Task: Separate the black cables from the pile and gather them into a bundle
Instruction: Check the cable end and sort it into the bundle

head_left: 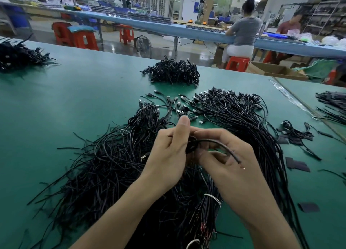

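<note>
A big loose pile of black cables (104, 170) with USB plugs spreads over the green table (78, 99) in front of me. Above its middle, my left hand (168, 155) and my right hand (230, 158) meet. Together they grip a small coiled black cable (192, 144); its free end (232, 153) curves out over my right hand's fingers. My left thumb points up. A tied cable bundle (209, 211) with a white band lies under my right wrist.
A heap of coiled cables (174, 71) sits farther back, another heap (16, 55) at far left, more cables (331, 102) at right. Small black strips (297, 164) lie on the table's right. People sit at a blue bench (168, 29) behind.
</note>
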`<state>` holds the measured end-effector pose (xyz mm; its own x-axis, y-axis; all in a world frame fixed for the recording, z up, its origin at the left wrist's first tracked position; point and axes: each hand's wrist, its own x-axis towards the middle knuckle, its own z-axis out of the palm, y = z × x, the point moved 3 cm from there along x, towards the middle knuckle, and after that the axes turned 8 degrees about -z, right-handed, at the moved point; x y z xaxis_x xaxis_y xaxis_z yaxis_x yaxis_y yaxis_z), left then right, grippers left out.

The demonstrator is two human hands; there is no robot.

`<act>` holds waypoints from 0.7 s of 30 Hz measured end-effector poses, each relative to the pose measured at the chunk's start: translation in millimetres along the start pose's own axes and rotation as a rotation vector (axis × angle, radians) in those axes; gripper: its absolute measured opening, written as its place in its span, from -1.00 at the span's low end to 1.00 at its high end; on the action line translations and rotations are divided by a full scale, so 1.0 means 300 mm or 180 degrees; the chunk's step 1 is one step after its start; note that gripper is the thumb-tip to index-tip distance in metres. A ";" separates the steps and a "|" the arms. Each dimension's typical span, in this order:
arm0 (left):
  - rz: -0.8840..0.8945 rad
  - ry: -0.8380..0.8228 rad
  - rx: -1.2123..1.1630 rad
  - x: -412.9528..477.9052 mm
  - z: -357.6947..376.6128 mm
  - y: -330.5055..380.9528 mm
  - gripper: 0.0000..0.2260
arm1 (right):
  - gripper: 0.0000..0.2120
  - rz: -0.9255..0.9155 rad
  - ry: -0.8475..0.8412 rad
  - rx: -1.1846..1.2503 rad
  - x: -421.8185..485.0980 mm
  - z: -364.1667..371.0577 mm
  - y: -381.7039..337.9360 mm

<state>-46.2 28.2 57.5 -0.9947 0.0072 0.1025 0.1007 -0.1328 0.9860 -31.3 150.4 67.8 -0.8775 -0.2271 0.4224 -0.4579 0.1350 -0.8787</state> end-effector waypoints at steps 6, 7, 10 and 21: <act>0.0052 0.0305 -0.0119 -0.007 -0.006 0.015 -0.45 | -0.88 0.0048 0.0792 -0.0069 -0.007 0.014 0.012; 0.0055 0.0280 -0.0152 -0.011 -0.004 0.019 -0.46 | -0.88 0.0016 0.0894 -0.0088 -0.007 0.010 0.010; 0.0090 0.0252 -0.0137 -0.015 -0.001 0.025 -0.49 | -0.86 0.0114 0.0896 -0.0169 -0.007 0.006 0.018; 0.0293 0.0682 0.0536 -0.001 -0.038 -0.003 -0.54 | -0.74 -0.0442 0.0498 -0.1276 -0.018 0.040 -0.038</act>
<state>-46.3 16.9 55.1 -0.9611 -0.2092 0.1801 0.1749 0.0433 0.9836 -19.8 138.6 72.8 -0.8006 -0.1252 0.5860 -0.5650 0.4835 -0.6686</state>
